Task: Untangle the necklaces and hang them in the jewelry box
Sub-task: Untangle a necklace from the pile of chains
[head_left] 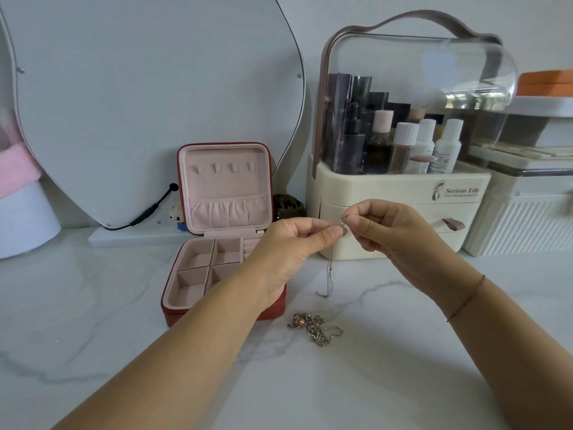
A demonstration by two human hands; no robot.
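Left hand (pixel 291 246) and right hand (pixel 393 231) pinch one freed chain (pixel 330 274) at its clasp; jewelry box (pixel 226 189) hooks (pixel 215 168) bare, near tangled pile (pixel 313 327) not yet sorted

home vanity: mirror (pixel 124 103), cosmetics organizer (pixel 400 193), marble top (pixel 93 305).

Two bare forearms reach in from the lower edge and converge at mid-frame, raised off the surface. The left hand (pixel 291 246) is turned thumb-side up, its thumb and forefinger pinched together at the tips. The right hand (pixel 387 231) faces it, fingertips nearly meeting the left's, with thumb and forefinger nipping the same small end of a thin necklace (pixel 330 271) that dangles below. The remaining fingers of both hands curl loosely behind.
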